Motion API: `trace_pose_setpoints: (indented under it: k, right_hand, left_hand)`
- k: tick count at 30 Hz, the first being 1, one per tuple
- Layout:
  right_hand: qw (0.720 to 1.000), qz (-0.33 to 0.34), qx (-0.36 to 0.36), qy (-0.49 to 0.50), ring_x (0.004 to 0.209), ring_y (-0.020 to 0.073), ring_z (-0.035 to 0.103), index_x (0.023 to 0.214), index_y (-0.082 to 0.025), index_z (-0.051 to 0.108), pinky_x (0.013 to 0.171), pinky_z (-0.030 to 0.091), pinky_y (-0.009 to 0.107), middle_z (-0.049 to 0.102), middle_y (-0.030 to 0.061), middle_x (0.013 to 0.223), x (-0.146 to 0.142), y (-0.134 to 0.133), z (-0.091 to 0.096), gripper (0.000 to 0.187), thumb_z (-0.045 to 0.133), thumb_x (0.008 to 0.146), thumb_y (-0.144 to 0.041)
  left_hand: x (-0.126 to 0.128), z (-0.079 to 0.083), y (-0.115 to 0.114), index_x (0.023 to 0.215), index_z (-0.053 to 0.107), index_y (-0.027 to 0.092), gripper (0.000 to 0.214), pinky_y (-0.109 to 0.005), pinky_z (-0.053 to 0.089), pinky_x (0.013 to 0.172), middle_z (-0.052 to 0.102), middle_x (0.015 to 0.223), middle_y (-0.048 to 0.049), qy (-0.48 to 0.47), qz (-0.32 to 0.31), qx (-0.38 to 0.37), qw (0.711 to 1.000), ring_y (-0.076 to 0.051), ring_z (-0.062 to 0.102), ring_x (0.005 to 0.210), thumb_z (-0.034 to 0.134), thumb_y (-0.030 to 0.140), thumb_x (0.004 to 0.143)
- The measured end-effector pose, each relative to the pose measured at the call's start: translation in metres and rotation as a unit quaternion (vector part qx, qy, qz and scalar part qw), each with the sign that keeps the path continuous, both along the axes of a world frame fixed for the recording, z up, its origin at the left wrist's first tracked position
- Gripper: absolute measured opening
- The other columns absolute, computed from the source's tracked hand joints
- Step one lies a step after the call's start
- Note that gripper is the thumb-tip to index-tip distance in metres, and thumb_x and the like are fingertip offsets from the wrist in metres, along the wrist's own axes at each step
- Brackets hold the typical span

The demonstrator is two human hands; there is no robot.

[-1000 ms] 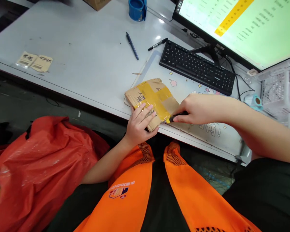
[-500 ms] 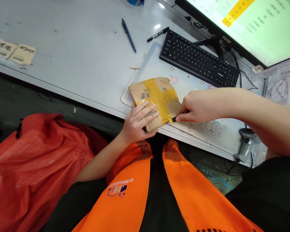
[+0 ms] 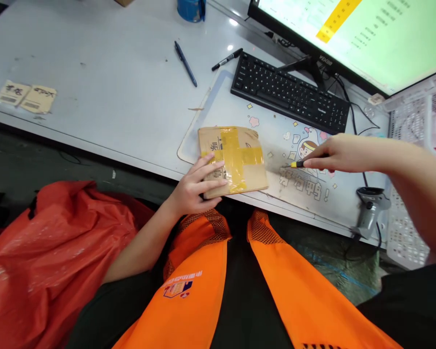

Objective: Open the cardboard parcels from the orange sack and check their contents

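A flat cardboard parcel (image 3: 240,148) crossed with yellow tape lies on the printed desk mat (image 3: 294,186) near the table's front edge. My left hand (image 3: 194,186) presses on its near left corner, fingers flat and spread. My right hand (image 3: 341,152) hovers to the right of the parcel, closed round a small yellow-and-black cutter (image 3: 297,164) whose tip points left toward the parcel, a short gap away from it.
A black keyboard (image 3: 288,92) and a monitor (image 3: 356,34) stand behind the mat. A blue pen (image 3: 185,63) and a black marker (image 3: 227,59) lie further back. Two small labels (image 3: 25,94) sit far left, a scanner (image 3: 370,208) and white basket (image 3: 410,126) right, a red bag (image 3: 51,261) lower left.
My right hand has drawn the cutter away from the parcel's right edge, rightward. The parcel has turned slightly under my left hand and now lies squarer to the table edge.
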State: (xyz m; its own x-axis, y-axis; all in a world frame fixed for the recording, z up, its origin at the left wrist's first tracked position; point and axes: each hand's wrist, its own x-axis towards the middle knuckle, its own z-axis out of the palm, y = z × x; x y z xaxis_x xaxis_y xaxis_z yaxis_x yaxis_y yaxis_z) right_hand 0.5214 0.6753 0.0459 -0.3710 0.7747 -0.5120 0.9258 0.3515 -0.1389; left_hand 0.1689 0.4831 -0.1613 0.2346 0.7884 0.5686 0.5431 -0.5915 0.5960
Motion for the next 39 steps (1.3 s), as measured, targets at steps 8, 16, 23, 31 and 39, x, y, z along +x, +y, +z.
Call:
trace_pose_setpoints:
  k: [8,16,23,31,39]
  right_hand:
    - [0.974,-0.073,0.198,0.079,0.131,0.0437,0.064,0.145,-0.012,0.070,0.110,0.052,0.063,0.070,0.0252,0.137,0.052,-0.061,-0.107,0.063,0.053,0.101,-0.053]
    - [0.930,0.183,0.221,0.230,0.168,0.0476,0.013,0.171,-0.024,0.039,0.129,0.023,0.075,0.022,0.0151,0.182,-0.082,-0.086,-0.123,0.081,0.050,0.103,-0.066]
    - [0.947,0.206,0.151,0.196,0.167,0.0568,-0.001,0.175,-0.016,0.026,0.127,0.008,0.085,0.009,0.0223,0.184,-0.119,-0.080,-0.132,0.111,0.061,0.092,-0.080]
    - [0.915,0.293,0.220,0.168,0.160,0.0543,0.033,0.174,-0.017,0.030,0.122,0.038,0.078,0.031,0.0272,0.176,-0.131,-0.119,-0.120,0.086,0.067,0.097,-0.024]
    - [0.853,0.319,0.281,0.301,0.168,0.0478,0.019,0.170,-0.033,0.040,0.127,0.039,0.073,0.006,0.0098,0.186,-0.100,-0.123,-0.059,0.082,0.074,0.095,-0.031]
  left_hand:
    - [0.026,0.005,-0.016,0.155,0.055,0.026,0.067,-0.060,0.031,0.135,0.036,0.174,-0.0153,-0.122,0.315,-0.044,0.940,-0.038,0.034,0.163,0.072,0.052,0.096]
    - [0.056,-0.020,-0.012,0.172,0.022,0.024,0.103,-0.052,0.011,0.140,0.007,0.182,-0.0160,-0.212,0.310,-0.029,0.926,-0.038,0.006,0.172,0.078,0.043,0.087]
    - [0.056,-0.043,-0.047,0.171,0.015,0.028,0.114,-0.055,0.028,0.136,0.016,0.179,-0.0188,-0.328,0.360,-0.071,0.870,-0.037,0.025,0.167,0.074,0.019,0.075]
    - [0.030,-0.018,-0.028,0.130,0.064,0.027,0.073,-0.028,0.059,0.089,0.060,0.139,-0.0102,-0.566,0.303,-0.114,0.758,-0.018,0.069,0.105,0.086,0.016,0.061]
    - [0.017,0.088,0.000,0.118,0.068,0.029,0.058,-0.041,0.063,0.101,0.062,0.144,-0.0046,-0.506,0.073,0.034,0.859,-0.027,0.073,0.117,0.094,0.019,0.067]
